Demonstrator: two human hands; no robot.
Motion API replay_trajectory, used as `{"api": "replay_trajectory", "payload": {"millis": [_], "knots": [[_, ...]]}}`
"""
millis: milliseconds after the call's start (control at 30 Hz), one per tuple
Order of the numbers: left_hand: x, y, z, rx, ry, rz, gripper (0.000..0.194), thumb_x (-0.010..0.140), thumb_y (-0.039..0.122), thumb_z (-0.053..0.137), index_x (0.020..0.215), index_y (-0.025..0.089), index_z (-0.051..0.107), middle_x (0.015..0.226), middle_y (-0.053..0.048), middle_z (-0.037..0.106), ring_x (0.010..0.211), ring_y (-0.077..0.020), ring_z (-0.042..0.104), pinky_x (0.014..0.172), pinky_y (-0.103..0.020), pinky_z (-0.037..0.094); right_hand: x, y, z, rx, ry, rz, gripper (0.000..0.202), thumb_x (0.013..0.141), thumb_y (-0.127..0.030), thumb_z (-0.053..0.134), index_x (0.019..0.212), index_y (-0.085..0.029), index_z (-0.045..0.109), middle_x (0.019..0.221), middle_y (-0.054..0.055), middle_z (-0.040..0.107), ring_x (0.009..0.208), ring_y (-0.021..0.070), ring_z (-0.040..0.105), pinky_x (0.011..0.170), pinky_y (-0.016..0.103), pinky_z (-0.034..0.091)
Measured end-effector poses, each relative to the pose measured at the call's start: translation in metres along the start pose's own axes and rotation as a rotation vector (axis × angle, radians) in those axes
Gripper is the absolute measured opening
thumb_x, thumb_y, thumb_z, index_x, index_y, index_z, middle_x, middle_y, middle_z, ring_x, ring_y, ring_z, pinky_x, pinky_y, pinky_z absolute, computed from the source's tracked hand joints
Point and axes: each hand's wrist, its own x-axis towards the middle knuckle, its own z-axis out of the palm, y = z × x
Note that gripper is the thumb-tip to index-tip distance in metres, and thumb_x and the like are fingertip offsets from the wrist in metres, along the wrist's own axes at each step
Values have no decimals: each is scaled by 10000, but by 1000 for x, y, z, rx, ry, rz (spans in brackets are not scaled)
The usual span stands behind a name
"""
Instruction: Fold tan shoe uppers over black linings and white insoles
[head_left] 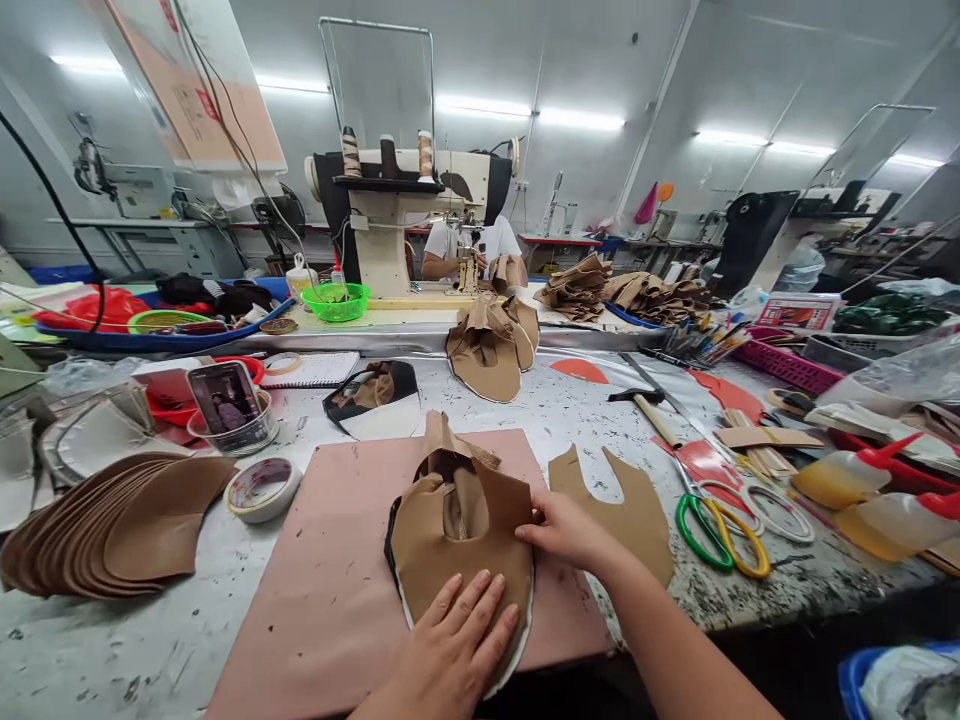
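Observation:
A brown leather shoe upper [427, 540] with a white edge lies on the pink work board [315, 560]. My left hand [461, 635] rests flat on its front part, fingers stretched out. At the upper's right side my right hand [562, 530] pinches the edge between thumb and fingers. To the right of that hand lies a flat, U-notched brown leather piece [637, 510], partly behind my forearm. Beyond the board another brown shoe upper [487, 360] sits below the sewing machine.
Left are stacked brown leather pieces [112, 530], a tape roll [262, 488] and a phone [225, 400]. Scissors [721, 530], a hammer [652, 415] and glue bottles [855, 475] lie right. A person [442, 250] sits behind the sewing machine [390, 220].

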Motion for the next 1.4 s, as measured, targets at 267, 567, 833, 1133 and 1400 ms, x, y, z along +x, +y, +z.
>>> {"api": "replay_trajectory", "payload": {"millis": [267, 567, 833, 1133, 1400], "knots": [[37, 6, -19, -21, 30, -168, 642, 769, 684, 451, 1137, 177, 591, 1328, -152, 496, 1060, -342, 526, 889, -469, 401, 12, 14, 3, -160, 52, 17, 119, 629, -128, 644, 741, -159, 616, 818, 29, 638, 726, 178, 557, 594, 252, 390], [35, -2, -1, 18, 22, 49, 643, 886, 509, 393, 1391, 119, 310, 1428, -190, 317, 1329, -318, 273, 1074, -445, 251, 13, -8, -8, -198, -8, -101, 88, 760, -168, 540, 817, -198, 599, 804, 8, 643, 735, 162, 551, 626, 246, 370], [44, -3, 4, 6, 187, -103, 541, 870, 396, 461, 1350, 154, 392, 1328, -145, 501, 1171, -297, 502, 960, -406, 414, 21, 0, -1, -167, 82, 46, 96, 698, -143, 591, 632, -189, 540, 663, -27, 613, 649, 137, 525, 563, 223, 336], [56, -19, -5, 50, 111, -176, 635, 847, 529, 433, 1309, 94, 448, 1399, -185, 386, 1336, -317, 255, 1095, -467, 202, 20, 1, 7, -183, 140, 70, 144, 672, -75, 565, 698, -200, 498, 674, -27, 587, 646, 144, 527, 574, 234, 364], [74, -25, -19, 103, 100, -293, 610, 841, 393, 475, 1331, 37, 399, 1383, -228, 391, 1290, -338, 347, 1044, -472, 321, 7, 12, 30, -494, 314, -116, 252, 847, -80, 401, 925, -206, 604, 942, 83, 567, 882, 222, 535, 773, 335, 447]]}}
